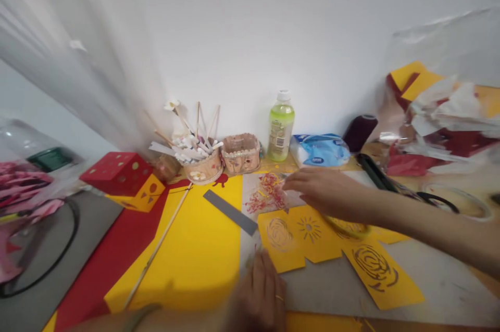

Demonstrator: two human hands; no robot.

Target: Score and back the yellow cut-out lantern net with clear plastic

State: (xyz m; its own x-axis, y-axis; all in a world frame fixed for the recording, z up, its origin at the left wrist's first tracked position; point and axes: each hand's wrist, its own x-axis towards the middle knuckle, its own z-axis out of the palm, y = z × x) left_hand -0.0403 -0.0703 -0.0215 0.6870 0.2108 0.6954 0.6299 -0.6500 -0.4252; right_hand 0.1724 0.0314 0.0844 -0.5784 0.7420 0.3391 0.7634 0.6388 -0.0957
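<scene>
My right hand [314, 186] reaches in from the right, its fingers together and bent down at a pile of red and yellow paper scraps [267, 194]. Whether it pinches anything is hidden. My left hand [262, 290], with a ring on one finger, rests at the bottom middle, fingers curled in; what they may hold cannot be made out. Between the hands lies a yellow card [316, 233] with cut-out rose and sunburst patterns, flat on a grey board [324, 290]. My right forearm covers part of it. A grey ruler [230, 212] lies left of the scraps.
Along the wall stand a cup of paper rolls [201, 163], a small basket [241, 154], a green drink bottle [281, 126] and a blue tissue pack [320, 150]. Red and yellow boxes [125, 178], yellow sheet [203, 249] and a thin stick [156, 249] lie left; a plastic bag [449, 113] right.
</scene>
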